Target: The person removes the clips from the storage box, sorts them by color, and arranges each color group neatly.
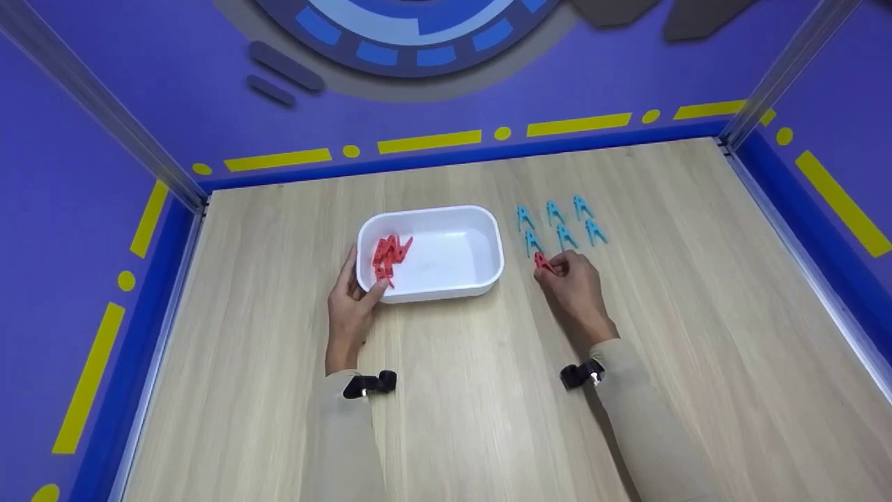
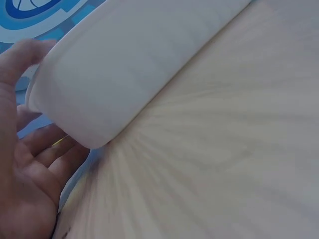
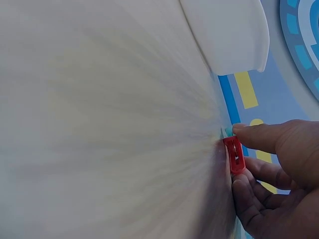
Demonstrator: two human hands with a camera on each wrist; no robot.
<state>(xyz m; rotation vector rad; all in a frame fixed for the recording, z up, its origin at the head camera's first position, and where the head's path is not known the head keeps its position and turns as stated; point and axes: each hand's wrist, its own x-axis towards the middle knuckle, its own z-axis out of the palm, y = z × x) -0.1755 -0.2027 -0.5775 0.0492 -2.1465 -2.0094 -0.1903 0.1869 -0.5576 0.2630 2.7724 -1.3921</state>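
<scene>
A white plastic container (image 1: pixel 453 261) stands on the table with several red clothespins (image 1: pixel 389 256) piled at its left end. My left hand (image 1: pixel 348 314) grips that end, thumb over the rim and fingers along the outer wall; the left wrist view shows the same hand (image 2: pixel 35 169) at the container's corner (image 2: pixel 84 109). To the right, my right hand (image 1: pixel 575 286) pinches a red clothespin (image 1: pixel 543 262) low over the table, just in front of the blue clothespins (image 1: pixel 566 237). In the right wrist view this red clothespin (image 3: pixel 235 155) sits between thumb and fingers.
Several blue clothespins lie in two rows right of the container. Purple panels (image 1: pixel 418 118) with yellow marks wall the wooden table (image 1: pixel 460 390) at the back and both sides. Metal posts (image 1: pixel 787 77) stand in the corners.
</scene>
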